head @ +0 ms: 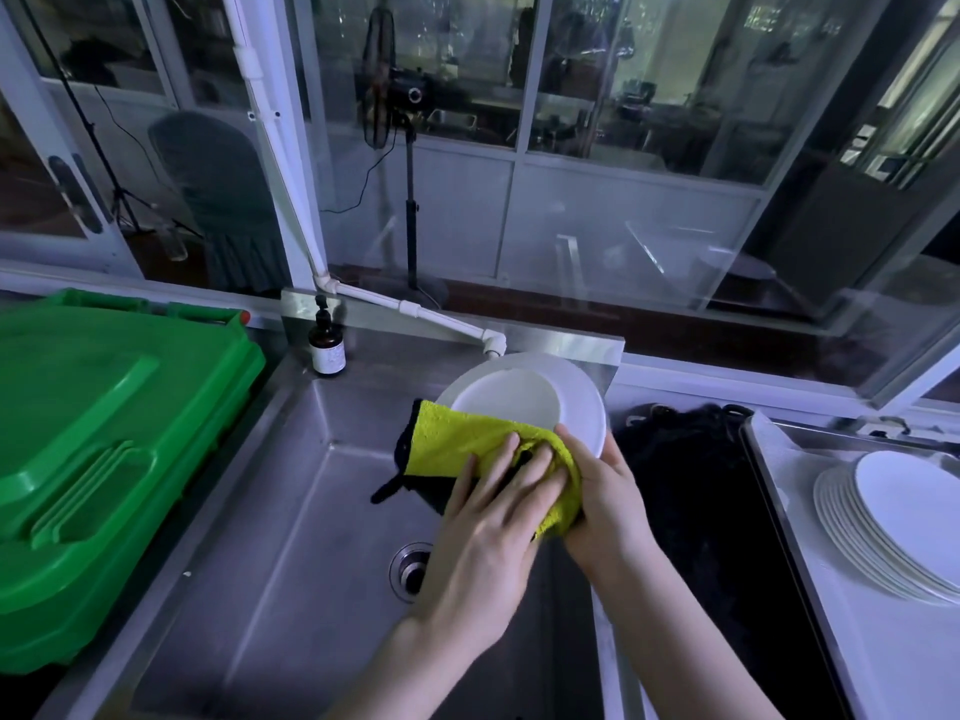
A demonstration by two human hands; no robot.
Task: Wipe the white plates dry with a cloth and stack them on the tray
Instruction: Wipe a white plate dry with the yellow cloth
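A white plate (524, 397) is held tilted above the steel sink (291, 511). A yellow cloth with black edging (457, 439) covers the plate's near part. My left hand (493, 517) lies flat on the cloth, its straight fingers pressing it against the plate. My right hand (602, 491) grips the plate's near right rim together with a fold of the cloth. At the far right, a stack of several white plates (893, 527) rests on a steel tray (779, 491).
A green plastic bin lid (104, 449) fills the left side. A brown pump bottle (327, 345) stands at the sink's back corner. A white pipe tap (488, 340) ends just behind the plate. A dark basin (691, 485) lies between sink and tray.
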